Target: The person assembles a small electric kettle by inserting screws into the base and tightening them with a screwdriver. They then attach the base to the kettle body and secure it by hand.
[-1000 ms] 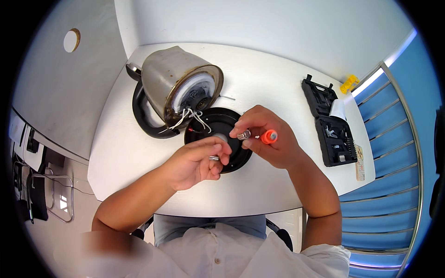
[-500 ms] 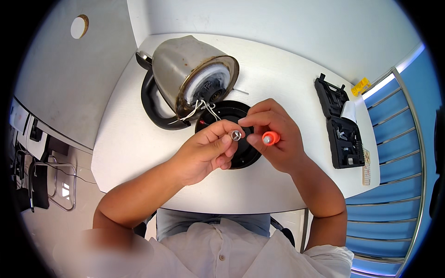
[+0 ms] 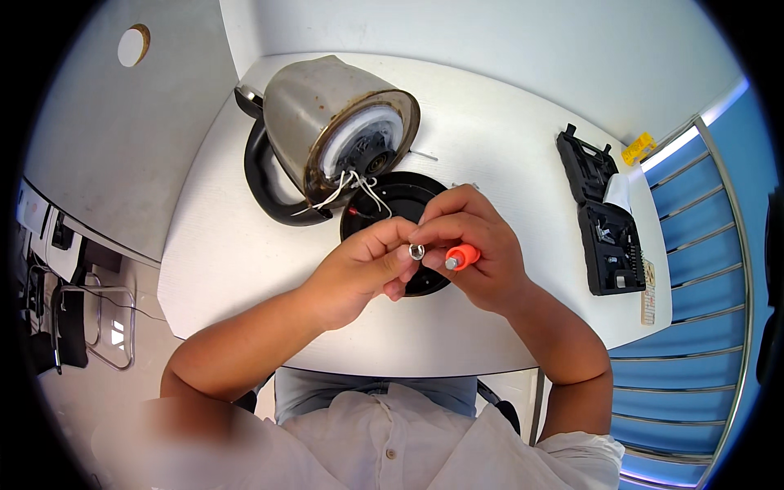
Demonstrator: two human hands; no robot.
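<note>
My left hand [image 3: 353, 273] pinches a small shiny socket [image 3: 416, 252] between thumb and fingertips. In my right hand [image 3: 490, 237] lies an orange-handled driver [image 3: 465, 256], its short metal end pointing toward me. The fingertips of both hands meet around the socket. Under them sits a round black kettle base [image 3: 400, 189], partly hidden by my hands. Behind it a steel electric kettle [image 3: 327, 106] lies tilted, its open underside facing me. White wires [image 3: 359, 184] hang from that underside down to the black base.
A black tool case [image 3: 608, 245] with bits and sockets stands open at the table's right. Near it are a yellow object [image 3: 639, 149] and a pale strip [image 3: 648, 294]. A thin metal rod [image 3: 423, 155] lies beside the kettle. Metal railings [image 3: 706, 310] run along the right.
My right hand has moved left toward my left hand. The driver's metal end has swung nearer to the socket.
</note>
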